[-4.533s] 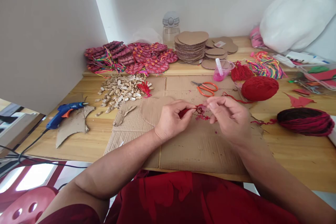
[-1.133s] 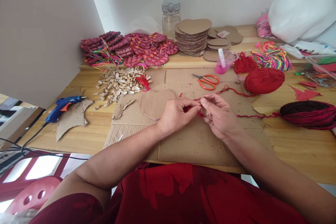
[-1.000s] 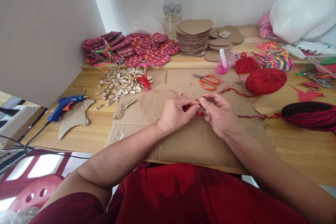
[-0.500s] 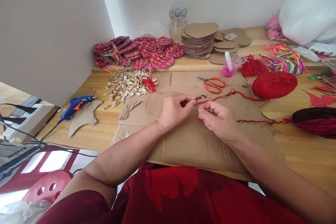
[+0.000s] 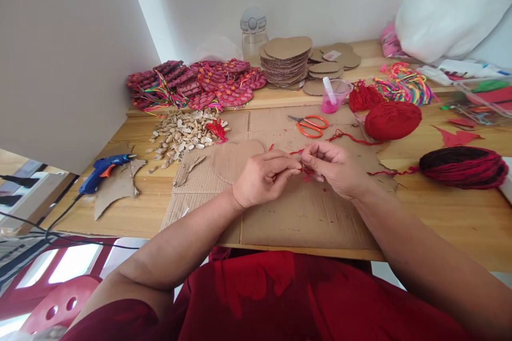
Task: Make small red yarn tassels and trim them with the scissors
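Observation:
My left hand [image 5: 264, 176] and my right hand [image 5: 330, 168] meet over the cardboard sheet [image 5: 304, 224], both pinching red yarn [image 5: 296, 152] between thumb and fingers. Short red ends show just below the fingertips; the rest of the held piece is hidden. One strand runs back to the red yarn ball [image 5: 394, 120]. Another leads right, to the dark red and black yarn ball [image 5: 464, 168]. Beyond my hands lie orange-handled scissors [image 5: 310, 124], blades partly apart. A heart-shaped cardboard piece [image 5: 232, 160] rests on the sheet beside my left hand.
A pile of peanut shells [image 5: 184, 133] lies at left, with a blue glue gun [image 5: 102, 170] and its cord nearer the edge. Along the back stand decorated red pieces [image 5: 224, 85], stacked cardboard hearts [image 5: 286, 64], a bottle [image 5: 254, 34] and a pink-stained plastic cup [image 5: 335, 97].
Both hands are drawn closer together, fingertips almost touching. The dark looped yarn that stuck up above them no longer shows there. The view has shifted slightly to the right.

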A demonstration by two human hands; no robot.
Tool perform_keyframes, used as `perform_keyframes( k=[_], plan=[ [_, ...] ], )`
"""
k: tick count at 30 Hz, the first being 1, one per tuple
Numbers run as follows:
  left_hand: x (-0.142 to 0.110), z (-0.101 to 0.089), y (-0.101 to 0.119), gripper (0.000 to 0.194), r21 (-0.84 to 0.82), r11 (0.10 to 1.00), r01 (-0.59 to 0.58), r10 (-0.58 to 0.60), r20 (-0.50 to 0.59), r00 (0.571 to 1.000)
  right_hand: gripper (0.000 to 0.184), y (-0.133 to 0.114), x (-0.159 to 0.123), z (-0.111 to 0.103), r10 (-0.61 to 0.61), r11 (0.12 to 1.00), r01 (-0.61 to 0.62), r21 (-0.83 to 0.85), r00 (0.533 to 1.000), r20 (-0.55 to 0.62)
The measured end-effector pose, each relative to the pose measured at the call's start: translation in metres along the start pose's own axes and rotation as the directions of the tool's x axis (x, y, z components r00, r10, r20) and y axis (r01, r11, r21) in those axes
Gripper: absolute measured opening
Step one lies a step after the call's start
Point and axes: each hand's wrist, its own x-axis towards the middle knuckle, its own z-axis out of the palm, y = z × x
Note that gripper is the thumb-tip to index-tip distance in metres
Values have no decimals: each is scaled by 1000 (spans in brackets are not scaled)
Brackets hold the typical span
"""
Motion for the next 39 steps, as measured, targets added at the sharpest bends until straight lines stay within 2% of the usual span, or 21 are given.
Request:
perform_keyframes(
  k=[2, 5, 9, 12, 15, 17, 20, 22, 24, 26, 28, 30, 32, 35, 39],
  plan=[
    [0, -1, 0, 10, 9, 999, 43, -42, -85, 996, 30, 4, 1, 5, 148, 965, -150, 215, 989, 26],
    [1, -2, -2, 11, 56, 990, 126, -113, -186, 976, 33, 6, 1, 16, 272, 865, -294, 407, 956, 113],
    [3, -1, -7, 10, 122, 962, 245, -209, -249, 946, 27, 5, -2, 25, 324, 792, -393, 468, 919, 223],
    [3, 1, -13, 9, 184, 930, 319, -267, -259, 928, 26, 5, -4, 30, 345, 809, -403, 427, 915, 211],
    [0, 3, -19, 11, 304, 903, 303, -266, -159, 951, 26, 4, -8, 33, 283, 916, -301, 265, 953, 106],
    [-3, 3, -20, 14, 399, 884, 244, -243, -53, 969, 24, 2, -9, 32, 137, 988, -138, 70, 990, 15],
    [-5, 3, -17, 18, 444, 890, 103, -170, 114, 979, 19, -5, -9, 24, -106, 978, 99, -185, 994, -29],
    [-5, 3, -12, 20, 374, 927, 4, -86, 202, 976, 19, -9, -7, 17, -168, 957, 155, -246, 985, -30],
    [-5, 2, -8, 21, 274, 960, -65, 4, 217, 976, 22, -12, -4, 10, -173, 956, 156, -247, 984, -46],
    [-6, 1, -5, 18, 203, 974, -101, 69, 159, 985, 26, -12, -2, 7, -157, 971, 141, -196, 985, -70],
    [-7, 0, -4, 16, 190, 975, -116, 105, 67, 992, 29, -9, 0, 7, -88, 993, 82, -80, 993, -74],
    [-8, -2, -4, 16, 221, 970, -104, 112, -24, 993, 33, -5, 1, 9, 48, 996, -45, 76, 998, -43],
    [-7, -4, -3, 17, 237, 970, -60, 87, -107, 990, 36, -2, 1, 13, 187, 961, -187, 202, 982, 17],
    [-3, -5, -1, 13, 143, 988, 52, -25, -186, 982, 35, 1, 0, 18, 295, 905, -311, 291, 950, 99],
    [3, 1, -2, 8, -71, 963, 259, -269, -210, 940, 28, 0, -1, 22, 315, 884, -343, 319, 939, 136]
  ],
)
